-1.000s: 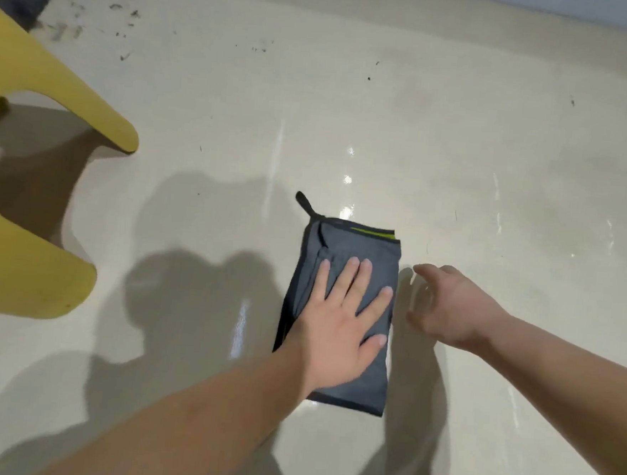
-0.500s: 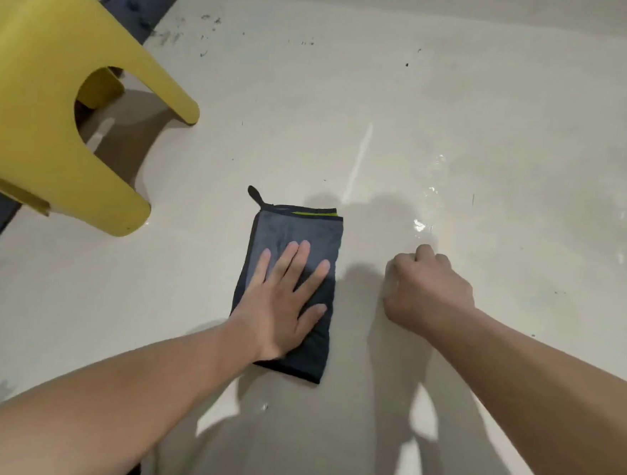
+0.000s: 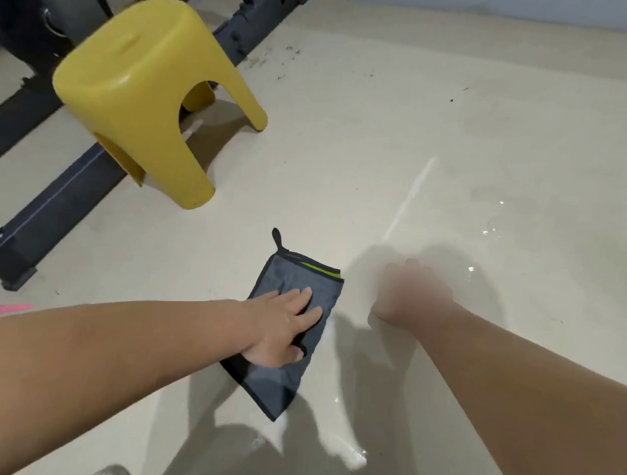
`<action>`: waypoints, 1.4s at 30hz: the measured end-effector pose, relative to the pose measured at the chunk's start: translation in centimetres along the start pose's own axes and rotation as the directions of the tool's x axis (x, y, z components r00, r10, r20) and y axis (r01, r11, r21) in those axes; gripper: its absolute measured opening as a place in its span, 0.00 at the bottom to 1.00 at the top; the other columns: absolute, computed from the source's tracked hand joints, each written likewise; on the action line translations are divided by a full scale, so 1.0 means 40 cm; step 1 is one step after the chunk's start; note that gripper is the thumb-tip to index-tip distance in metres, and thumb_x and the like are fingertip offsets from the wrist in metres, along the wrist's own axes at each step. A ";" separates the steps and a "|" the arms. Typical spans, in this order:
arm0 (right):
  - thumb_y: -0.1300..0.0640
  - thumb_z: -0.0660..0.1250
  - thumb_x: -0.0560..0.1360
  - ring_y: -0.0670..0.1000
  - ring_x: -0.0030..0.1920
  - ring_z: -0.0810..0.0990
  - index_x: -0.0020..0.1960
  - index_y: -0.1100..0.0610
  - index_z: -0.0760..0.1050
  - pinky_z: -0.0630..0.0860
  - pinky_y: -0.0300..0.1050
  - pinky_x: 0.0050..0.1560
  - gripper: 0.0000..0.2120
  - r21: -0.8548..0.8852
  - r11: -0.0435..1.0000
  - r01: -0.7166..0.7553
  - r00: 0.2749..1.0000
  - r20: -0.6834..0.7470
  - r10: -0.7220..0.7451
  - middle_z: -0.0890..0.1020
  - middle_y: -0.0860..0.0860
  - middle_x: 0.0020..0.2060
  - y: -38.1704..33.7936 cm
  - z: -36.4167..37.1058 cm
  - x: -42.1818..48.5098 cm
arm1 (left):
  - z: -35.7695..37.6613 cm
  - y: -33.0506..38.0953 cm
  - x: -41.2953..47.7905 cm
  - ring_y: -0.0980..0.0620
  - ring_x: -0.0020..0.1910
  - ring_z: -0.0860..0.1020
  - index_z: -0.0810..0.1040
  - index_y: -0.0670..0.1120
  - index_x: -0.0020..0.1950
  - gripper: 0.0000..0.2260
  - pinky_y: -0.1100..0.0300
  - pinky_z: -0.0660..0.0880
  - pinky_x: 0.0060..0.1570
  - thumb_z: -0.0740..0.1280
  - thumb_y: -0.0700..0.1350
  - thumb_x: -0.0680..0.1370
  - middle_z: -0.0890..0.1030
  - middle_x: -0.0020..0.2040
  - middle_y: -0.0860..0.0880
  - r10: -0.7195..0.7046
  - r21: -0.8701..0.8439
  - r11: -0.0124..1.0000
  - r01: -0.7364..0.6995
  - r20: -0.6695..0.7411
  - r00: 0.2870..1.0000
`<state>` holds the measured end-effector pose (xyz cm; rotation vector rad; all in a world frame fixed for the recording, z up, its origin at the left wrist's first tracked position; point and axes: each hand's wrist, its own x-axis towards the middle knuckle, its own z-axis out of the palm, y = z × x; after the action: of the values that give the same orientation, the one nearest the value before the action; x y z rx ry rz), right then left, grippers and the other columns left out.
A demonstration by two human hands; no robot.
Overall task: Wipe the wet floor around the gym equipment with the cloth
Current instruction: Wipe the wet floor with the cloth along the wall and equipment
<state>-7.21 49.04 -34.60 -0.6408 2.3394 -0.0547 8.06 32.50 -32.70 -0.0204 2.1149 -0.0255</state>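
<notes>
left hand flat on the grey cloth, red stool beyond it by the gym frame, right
The stool is yellow, not red, per the head view; the left hand on the grey cloth and the gym frame are as you say.

Nothing could be read: no words, numbers or brand names. The yellow-green strip (image 3: 321, 269) along the far edge of the cloth (image 3: 294, 278) showed only plain colour, with no lettering that could be made out. A small raised mark on the seat of the yellow stool (image 3: 141, 77) was too blurred to tell whether it was a sign or a logo.
</notes>
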 end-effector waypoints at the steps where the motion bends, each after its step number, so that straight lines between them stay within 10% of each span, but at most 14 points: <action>1: 0.52 0.66 0.73 0.56 0.64 0.69 0.66 0.52 0.70 0.69 0.49 0.48 0.23 0.038 0.999 -0.030 0.999 0.024 0.029 0.69 0.52 0.60 0.005 0.001 -0.002 | 0.005 0.006 0.009 0.43 0.84 0.36 0.35 0.50 0.85 0.36 0.47 0.43 0.83 0.55 0.59 0.87 0.33 0.84 0.41 -0.001 -0.014 1.000 0.001 -0.003 1.000; 6: 0.54 0.62 0.73 0.57 0.52 0.71 0.58 0.51 0.74 0.73 0.50 0.48 0.14 0.024 1.000 -0.003 0.999 0.033 0.002 0.69 0.52 0.53 -0.034 0.028 0.004 | 0.086 0.007 0.096 0.41 0.79 0.24 0.28 0.53 0.82 0.37 0.42 0.34 0.81 0.54 0.58 0.86 0.22 0.79 0.43 0.006 -0.102 0.995 -0.019 -0.130 0.991; 11: 0.50 0.61 0.77 0.58 0.62 0.74 0.66 0.50 0.71 0.76 0.54 0.58 0.19 -0.016 1.000 -0.015 1.000 -0.003 0.015 0.71 0.53 0.59 -0.126 0.051 -0.006 | 0.153 -0.041 0.140 0.46 0.77 0.20 0.31 0.56 0.83 0.35 0.41 0.27 0.77 0.51 0.60 0.85 0.22 0.80 0.46 0.094 -0.152 0.976 -0.153 -0.341 0.935; 19: 0.44 0.61 0.76 0.52 0.52 0.66 0.61 0.49 0.67 0.74 0.48 0.46 0.17 -0.236 0.971 0.019 0.990 -0.128 -0.051 0.65 0.48 0.49 -0.338 0.142 -0.013 | 0.261 -0.394 0.193 0.46 0.85 0.41 0.47 0.56 0.86 0.32 0.41 0.38 0.81 0.52 0.60 0.83 0.42 0.87 0.46 -0.122 -0.283 0.953 -0.109 -0.687 0.716; 25: 0.41 0.64 0.76 0.54 0.66 0.65 0.70 0.45 0.66 0.77 0.54 0.59 0.24 -0.055 0.996 0.073 0.992 -0.095 -0.078 0.66 0.50 0.63 -0.527 0.198 -0.006 | 0.435 -0.465 0.102 0.39 0.85 0.50 0.56 0.49 0.86 0.32 0.37 0.48 0.81 0.53 0.59 0.83 0.53 0.86 0.40 -0.299 -0.390 0.921 -0.011 -0.724 0.622; 34: 0.41 0.71 0.69 0.55 0.63 0.67 0.63 0.52 0.67 0.77 0.52 0.56 0.28 -0.233 0.966 0.113 0.993 -0.002 -0.117 0.64 0.48 0.53 -0.685 0.206 0.044 | 0.537 -0.445 0.051 0.45 0.86 0.45 0.60 0.55 0.84 0.30 0.41 0.44 0.82 0.54 0.62 0.83 0.51 0.87 0.46 0.085 -0.058 0.979 -0.196 -0.758 0.647; 42: 0.46 0.67 0.75 0.56 0.68 0.63 0.67 0.42 0.69 0.74 0.52 0.62 0.21 -0.119 0.977 0.176 0.984 0.007 -0.177 0.66 0.49 0.66 -0.828 0.173 0.099 | 0.506 -0.659 0.053 0.44 0.85 0.43 0.48 0.54 0.87 0.33 0.41 0.40 0.82 0.51 0.62 0.83 0.45 0.87 0.44 -0.514 -0.576 0.809 0.118 -0.595 0.618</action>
<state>9.07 19.11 -35.28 -0.9080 2.2963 0.0042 24.41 5.89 -44.29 -0.8545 2.8467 0.3449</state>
